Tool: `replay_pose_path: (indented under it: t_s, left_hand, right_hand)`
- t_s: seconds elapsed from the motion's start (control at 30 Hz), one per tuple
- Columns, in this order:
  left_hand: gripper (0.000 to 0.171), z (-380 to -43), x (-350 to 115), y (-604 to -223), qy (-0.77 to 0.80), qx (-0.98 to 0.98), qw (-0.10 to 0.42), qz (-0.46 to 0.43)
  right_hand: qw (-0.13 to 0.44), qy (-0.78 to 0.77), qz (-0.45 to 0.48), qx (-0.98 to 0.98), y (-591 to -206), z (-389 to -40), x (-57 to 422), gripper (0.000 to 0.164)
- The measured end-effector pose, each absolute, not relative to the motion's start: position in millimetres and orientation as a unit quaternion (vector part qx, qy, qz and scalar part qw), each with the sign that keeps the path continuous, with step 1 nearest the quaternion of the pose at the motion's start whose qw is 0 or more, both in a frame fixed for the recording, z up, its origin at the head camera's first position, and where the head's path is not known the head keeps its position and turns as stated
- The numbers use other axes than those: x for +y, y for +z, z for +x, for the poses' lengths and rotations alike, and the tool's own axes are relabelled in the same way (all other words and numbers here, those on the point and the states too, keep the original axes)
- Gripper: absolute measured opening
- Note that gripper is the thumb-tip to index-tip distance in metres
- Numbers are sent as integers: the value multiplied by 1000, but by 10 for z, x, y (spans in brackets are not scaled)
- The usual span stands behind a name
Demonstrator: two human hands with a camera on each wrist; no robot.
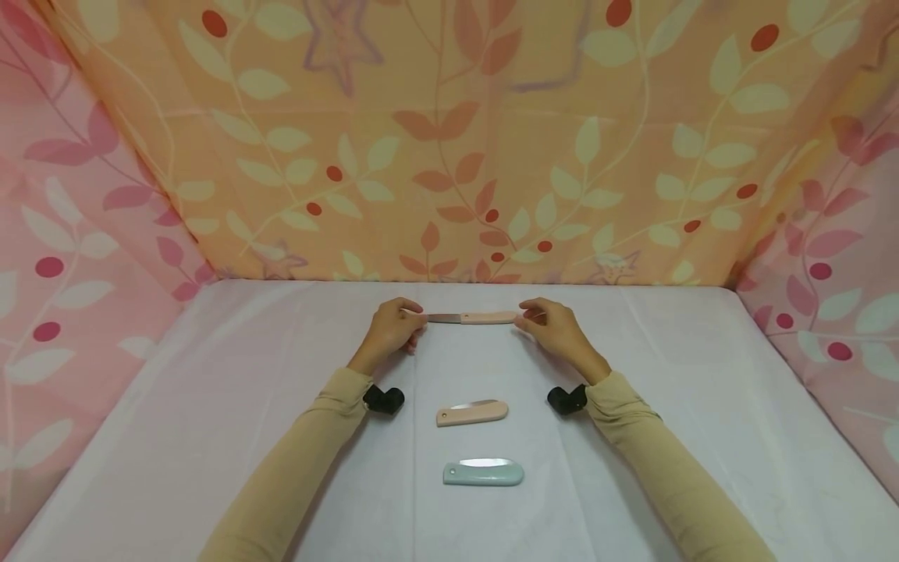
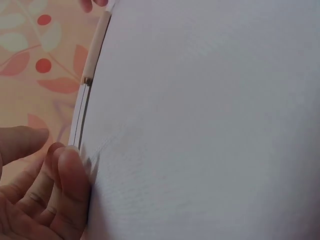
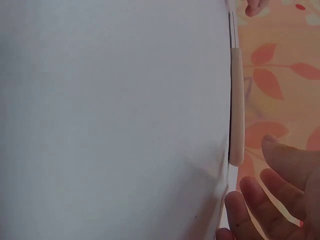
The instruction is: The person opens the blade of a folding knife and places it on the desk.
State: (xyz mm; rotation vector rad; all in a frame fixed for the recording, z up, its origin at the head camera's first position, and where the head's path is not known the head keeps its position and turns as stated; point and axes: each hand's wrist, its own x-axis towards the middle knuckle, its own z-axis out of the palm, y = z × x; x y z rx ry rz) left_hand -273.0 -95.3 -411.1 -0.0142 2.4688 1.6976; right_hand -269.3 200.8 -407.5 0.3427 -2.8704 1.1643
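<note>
An unfolded folding knife [image 1: 488, 318] with a peach handle lies across the far part of the white table, blade to the left. My left hand [image 1: 396, 328] is at the blade's tip; in the left wrist view the thumb and a finger pinch the blade end [image 2: 79, 117], hiding the tip, while another finger stands away. Beside the handle's right end is my right hand [image 1: 555, 328]. The right wrist view has its fingers spread and relaxed, just off the butt of the handle [image 3: 237, 110], holding nothing.
Nearer on the white table [image 1: 211, 437], between the forearms, lie a folded peach knife [image 1: 472, 414] and a folded mint-green knife [image 1: 483, 473]. Patterned cloth [image 1: 449, 156] hangs behind the table and at both sides. Each wrist carries a small black camera [image 1: 384, 399].
</note>
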Motion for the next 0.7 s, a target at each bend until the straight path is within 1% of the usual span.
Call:
replay_pose_path:
  t_s: [0.3, 0.43, 0.7]
  left_hand:
    - [36, -2633, -984, -4080, 540, 839, 56, 34]
    - [38, -2583, -1017, -4056, 549, 832, 58, 45]
    - [35, -2455, -992, -3970, 547, 833, 70, 49]
  right_hand:
    - [13, 377, 120, -918, -4043, -2499, 2050, 43]
    - [3, 374, 122, -919, -4024, -2402, 2051, 44]
    - [-20, 379, 132, -916, -3959, -2225, 2005, 44]
